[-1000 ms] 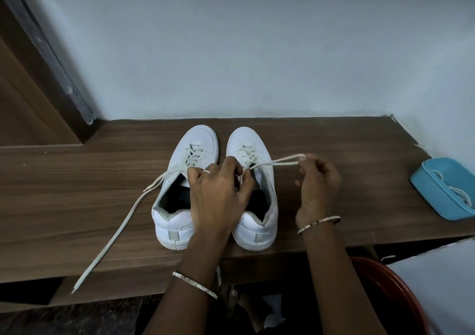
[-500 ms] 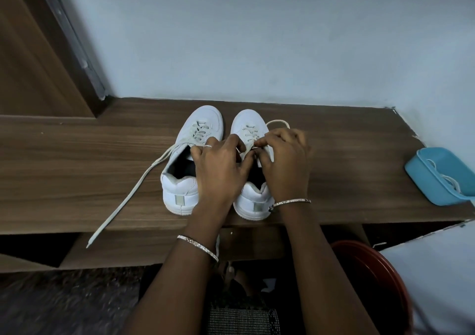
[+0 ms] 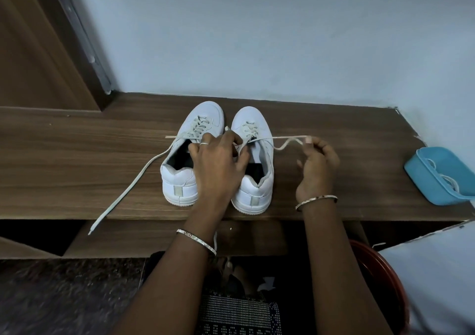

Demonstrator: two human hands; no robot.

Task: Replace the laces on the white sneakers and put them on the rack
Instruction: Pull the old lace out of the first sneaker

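Two white sneakers stand side by side on the wooden shelf [image 3: 77,160], toes toward the wall. The left sneaker [image 3: 187,154] has a long loose lace [image 3: 131,183] trailing over the shelf's front edge. My left hand [image 3: 218,165] rests over the right sneaker [image 3: 257,154], fingers pinching at its eyelets. My right hand [image 3: 317,167] is to the right of that shoe, pinching the end of its lace [image 3: 285,142], which runs slack and wavy from the eyelets.
A blue tray [image 3: 437,180] holding white laces sits at the shelf's right end. A red-brown bucket rim [image 3: 385,278] is below at lower right. A wooden door frame [image 3: 38,52] stands at left; the wall closes the back.
My right hand has moved from the shoe's tongue out to the right, drawing the lace through. The view has shifted slightly; my left hand stays on the right sneaker.
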